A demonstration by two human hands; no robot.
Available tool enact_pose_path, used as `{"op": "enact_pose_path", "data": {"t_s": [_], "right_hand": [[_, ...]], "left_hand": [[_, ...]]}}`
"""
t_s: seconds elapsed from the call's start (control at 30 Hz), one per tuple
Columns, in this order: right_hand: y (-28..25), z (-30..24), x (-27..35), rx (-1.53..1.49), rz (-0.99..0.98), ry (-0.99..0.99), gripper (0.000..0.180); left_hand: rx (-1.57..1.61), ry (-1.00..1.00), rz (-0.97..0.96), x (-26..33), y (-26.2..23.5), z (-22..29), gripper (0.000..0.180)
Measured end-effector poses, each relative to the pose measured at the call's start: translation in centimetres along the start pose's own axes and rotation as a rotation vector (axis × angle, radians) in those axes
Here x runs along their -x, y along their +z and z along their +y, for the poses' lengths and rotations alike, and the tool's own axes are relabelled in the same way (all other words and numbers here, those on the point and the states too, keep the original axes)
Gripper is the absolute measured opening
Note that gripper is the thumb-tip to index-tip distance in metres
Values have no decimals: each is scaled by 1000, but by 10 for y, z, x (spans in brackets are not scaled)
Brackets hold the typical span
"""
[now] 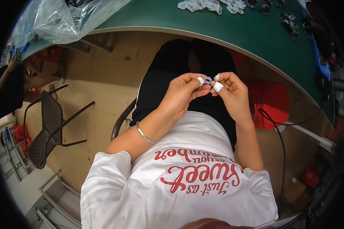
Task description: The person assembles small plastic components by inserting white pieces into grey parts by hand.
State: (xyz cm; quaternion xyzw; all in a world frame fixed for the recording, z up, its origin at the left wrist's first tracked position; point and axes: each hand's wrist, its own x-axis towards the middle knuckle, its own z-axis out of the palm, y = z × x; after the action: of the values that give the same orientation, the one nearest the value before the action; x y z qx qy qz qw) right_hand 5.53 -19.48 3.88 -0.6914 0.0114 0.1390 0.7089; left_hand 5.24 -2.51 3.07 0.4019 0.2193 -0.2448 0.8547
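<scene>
Over my lap, my left hand (184, 91) pinches a small translucent white plastic piece (208, 80) between thumb and fingers; a dark spot shows on it. My right hand (233, 93) meets it from the other side, its fingers curled close around the piece's right end. What the right fingertips grip, if anything, is too small to tell. White tape wraps my left thumb and the thumb and a finger of my right hand. Both hands are held off the green table (149, 17), on my side of its edge.
White plastic pieces (214, 5) and black ring-shaped parts (290, 24) lie on the table. A clear plastic bag (61, 19) is at the far left, a blue tray (320, 57) at the right. Below stand a red stool (269, 103) and a brown chair (49, 118). Another person (5, 82) is at the left.
</scene>
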Motion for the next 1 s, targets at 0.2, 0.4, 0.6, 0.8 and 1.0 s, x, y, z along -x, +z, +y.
{"op": "enact_pose_path", "data": {"t_s": [0.2, 0.4, 0.6, 0.8, 1.0], "right_hand": [[-2, 2, -4, 48, -3, 57, 12], [-7, 0, -10, 25, -84, 144, 14], [2, 8, -9, -9, 53, 76, 12], [5, 11, -7, 121, 35, 61, 13], [-1, 12, -8, 19, -12, 39, 17]], "left_hand": [[-28, 51, 20, -1, 1, -2, 14], [-174, 113, 3, -1, 0, -5, 15], [-269, 180, -8, -2, -1, -5, 15], [-163, 111, 15, -4, -5, -9, 17], [10, -19, 20, -6, -9, -7, 19]]}}
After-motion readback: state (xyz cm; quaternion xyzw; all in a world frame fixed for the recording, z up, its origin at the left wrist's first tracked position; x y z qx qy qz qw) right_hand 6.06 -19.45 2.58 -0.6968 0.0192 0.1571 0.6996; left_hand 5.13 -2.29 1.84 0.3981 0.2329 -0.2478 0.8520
